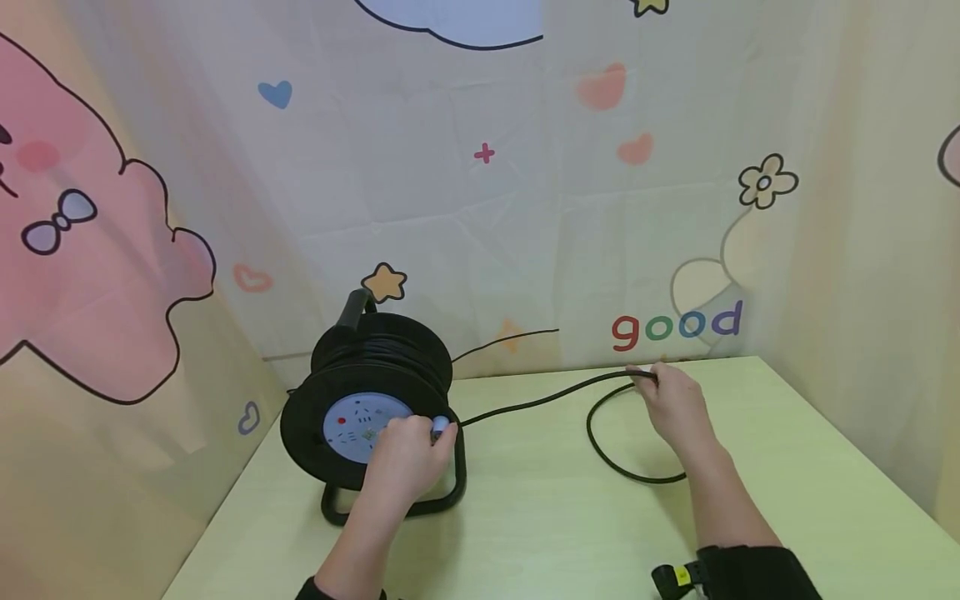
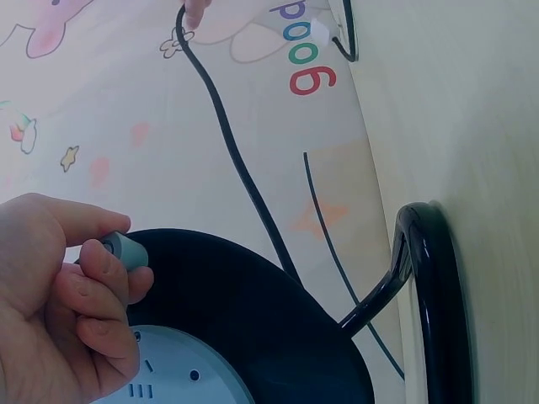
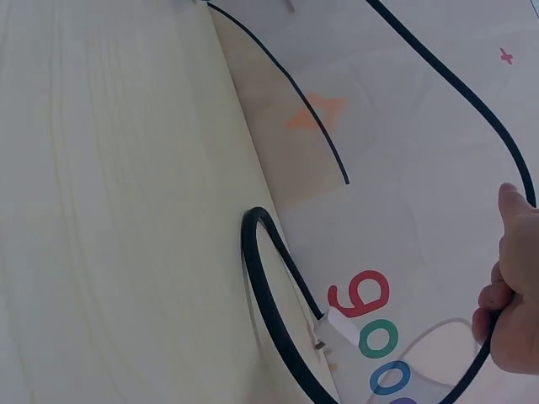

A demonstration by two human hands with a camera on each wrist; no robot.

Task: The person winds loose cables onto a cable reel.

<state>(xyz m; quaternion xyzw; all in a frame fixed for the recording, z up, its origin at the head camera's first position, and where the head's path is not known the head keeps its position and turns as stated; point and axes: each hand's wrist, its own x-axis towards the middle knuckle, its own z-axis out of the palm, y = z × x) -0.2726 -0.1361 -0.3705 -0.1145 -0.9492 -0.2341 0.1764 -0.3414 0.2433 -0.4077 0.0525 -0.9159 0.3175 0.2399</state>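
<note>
A black cable reel (image 1: 303,437) with a pale blue socket panel (image 1: 348,421) stands on its tube frame at the left of the table. My left hand (image 1: 408,457) pinches the blue-grey crank knob (image 2: 130,251) at the reel's right edge, with thumb and fingers around it. From the reel, the black cable (image 1: 540,404) runs right to my right hand (image 1: 675,408), which grips it above the table. Beyond that hand the cable loops down to the tabletop. A white piece (image 3: 338,326) shows at the cable's end in the right wrist view.
The pale green table (image 1: 540,517) ends at a cartoon-printed cloth (image 1: 450,200) behind it. A thin dark line (image 1: 502,340) curves up behind the reel. The reel's carrying handle (image 1: 354,310) stands up at the back.
</note>
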